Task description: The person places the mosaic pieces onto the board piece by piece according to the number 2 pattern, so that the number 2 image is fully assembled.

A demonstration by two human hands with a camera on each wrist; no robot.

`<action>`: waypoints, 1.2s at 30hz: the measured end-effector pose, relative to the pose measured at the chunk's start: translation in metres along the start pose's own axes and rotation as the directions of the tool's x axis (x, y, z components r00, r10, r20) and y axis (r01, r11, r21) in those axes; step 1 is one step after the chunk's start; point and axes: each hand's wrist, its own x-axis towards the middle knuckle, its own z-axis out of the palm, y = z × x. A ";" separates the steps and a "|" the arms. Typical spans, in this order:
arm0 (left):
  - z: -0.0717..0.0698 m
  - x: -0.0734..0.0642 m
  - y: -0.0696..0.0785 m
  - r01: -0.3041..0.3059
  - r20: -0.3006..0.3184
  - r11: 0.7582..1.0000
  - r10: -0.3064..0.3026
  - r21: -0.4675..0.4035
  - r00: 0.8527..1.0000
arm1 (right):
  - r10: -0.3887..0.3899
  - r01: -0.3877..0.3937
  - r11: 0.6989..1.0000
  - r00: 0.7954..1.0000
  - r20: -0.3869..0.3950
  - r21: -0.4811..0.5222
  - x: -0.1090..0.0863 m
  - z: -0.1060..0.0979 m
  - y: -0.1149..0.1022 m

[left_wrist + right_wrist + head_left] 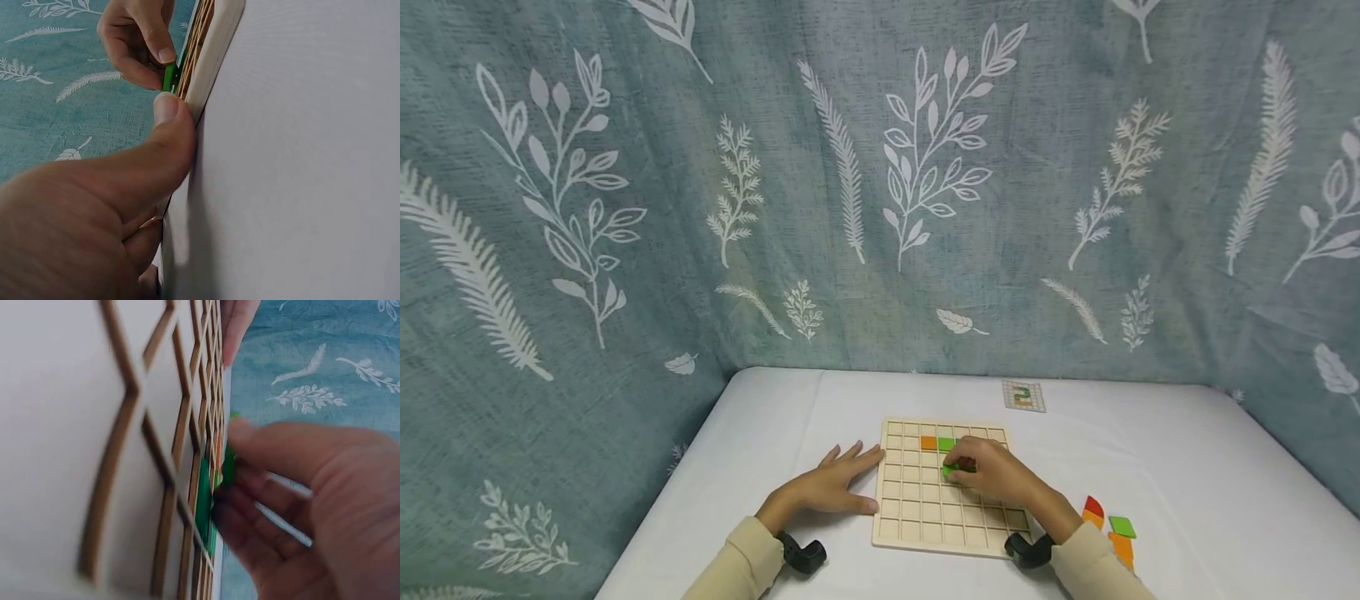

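Observation:
A wooden grid board (910, 533) lies flat on the white table. Fingers spread, my left hand (831, 487) touches the board's left edge with its fingertips and thumb. Above the middle of the grid, my right hand (996, 477) pinches a green tile (169, 76) between thumb and fingers. An orange tile (928, 442) and a green tile (946, 444) sit side by side in cells of an upper row. In the right wrist view, a darker green tile (203, 503) shows in the grid near the fingertips; the hand partly covers this area.
Loose pieces lie right of the board: a red-and-orange one (1093, 510), a green one (1122, 526) and an orange one (1121, 548) by the right sleeve. A small card with a printed grid pattern (1023, 396) lies behind the board. A leaf-patterned curtain (865, 317) hangs behind the table.

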 end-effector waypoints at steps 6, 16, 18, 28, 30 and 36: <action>-0.003 0.001 0.003 -0.002 0.004 1.000 0.002 0.009 1.000 | -0.018 0.018 1.000 1.000 0.004 -0.013 0.000 0.002 0.001; -0.001 0.000 0.004 0.005 0.010 1.000 -0.005 0.009 1.000 | -0.026 0.026 0.999 1.000 0.014 0.023 -0.002 0.005 0.001; -0.002 0.000 0.004 0.003 0.010 1.000 -0.003 0.007 1.000 | -0.029 0.028 0.999 1.000 0.013 0.023 -0.001 0.005 0.000; -0.003 0.000 0.003 0.009 0.004 1.000 -0.009 0.002 1.000 | -0.015 0.014 0.998 1.000 0.025 0.054 0.000 0.002 0.000; -0.002 0.000 0.003 0.009 0.004 1.000 -0.009 -0.001 1.000 | -0.004 0.002 0.998 1.000 0.029 0.063 0.000 0.002 0.000; -0.002 -0.002 0.002 0.006 -0.004 1.000 -0.006 -0.004 1.000 | 0.001 -0.002 0.998 1.000 0.026 0.058 0.002 0.004 -0.001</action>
